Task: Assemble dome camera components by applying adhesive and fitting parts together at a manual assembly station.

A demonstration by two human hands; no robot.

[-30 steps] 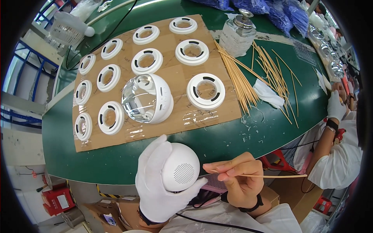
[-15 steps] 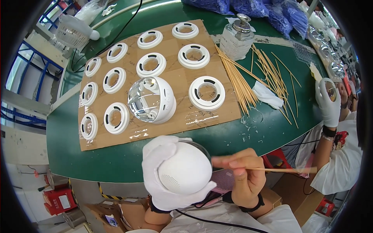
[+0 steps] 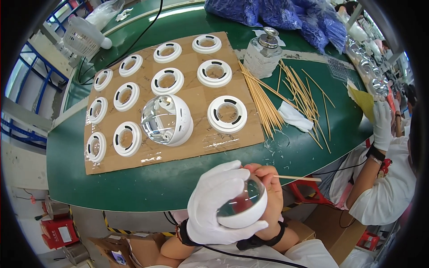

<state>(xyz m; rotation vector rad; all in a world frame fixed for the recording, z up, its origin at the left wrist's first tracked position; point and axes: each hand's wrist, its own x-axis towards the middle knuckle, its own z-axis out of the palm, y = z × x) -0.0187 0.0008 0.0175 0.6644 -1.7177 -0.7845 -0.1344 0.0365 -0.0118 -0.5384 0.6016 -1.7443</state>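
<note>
Ball [image 3: 251, 216] gripped in left hand [image 3: 219, 205], stick [image 3: 297, 178] pinched in right hand [image 3: 267, 181]

Ball is held over the near edge of the surface [image 3: 111, 190], close to the body; clear dome turned upward, white shell below. Left hand, white-gloved, is wrapped around it from the left, fingers spread on the far side, thumb under the shell. Right hand is bare and placed at the far right of the dome; fingers are closed on the thin stick, which juts out to the right. Contact between stick tip and ball cannot be told, tip hidden. Black bands are worn on both wrists.

Ahead, cardboard [image 3: 199, 102] is laid on the surface. Eleven white rings [image 3: 227, 128] are set on it in rough rows, dark strips on each. A second ball [image 3: 167, 120] is stood among them, clear side facing left. At the cardboard's right edge, a bundle of sticks [image 3: 264, 107] is fanned out; more are scattered to the right, white cloth [image 3: 295, 116] lying among them. Bottle [image 3: 262, 60] with metal top is stood behind. Blue bags [image 3: 277, 15] are piled at the back. Fan [image 3: 82, 38] is seen at far left. At right, a co-worker's gloved hand [image 3: 382, 127] is held near a yellow sheet [image 3: 363, 102].
</note>
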